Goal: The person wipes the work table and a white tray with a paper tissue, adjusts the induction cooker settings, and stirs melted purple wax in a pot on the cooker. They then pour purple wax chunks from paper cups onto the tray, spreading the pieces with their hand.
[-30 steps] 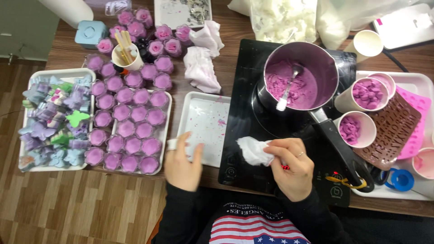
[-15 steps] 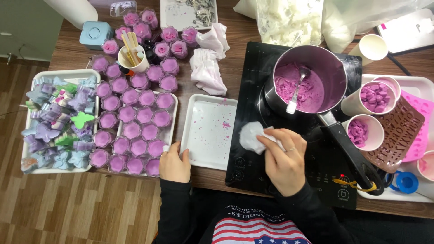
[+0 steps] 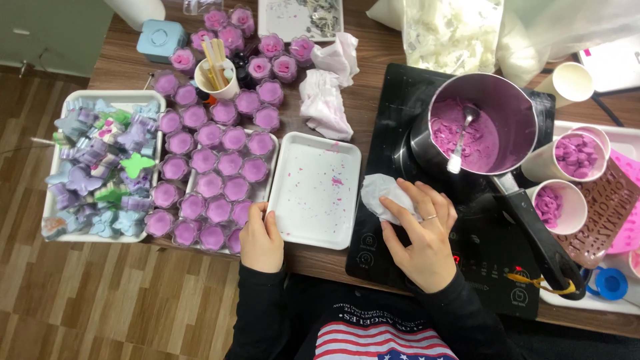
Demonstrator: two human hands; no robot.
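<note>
My right hand (image 3: 421, 230) lies flat on a crumpled white tissue (image 3: 379, 195), pressing it against the near left part of the black induction cooktop (image 3: 400, 120). My left hand (image 3: 260, 239) rests at the table's near edge, its fingers on the corner of the empty white tray (image 3: 313, 190) speckled with pink bits. A steel pot (image 3: 483, 120) holding purple wax and a spoon sits on the cooktop, just behind my right hand, its black handle (image 3: 540, 233) pointing toward me.
Many purple wax-filled flower cups (image 3: 213, 167) crowd the table to the left. A white tray of coloured butterfly shapes (image 3: 100, 167) stands at far left. Paper cups of purple chunks (image 3: 573, 157), a brown mould (image 3: 600, 207) and crumpled cloths (image 3: 327, 100) surround the cooktop.
My right hand has moved with the tissue from the cooktop's near edge up onto its surface and now presses it flat. My left hand has shifted right to the tray's corner.
</note>
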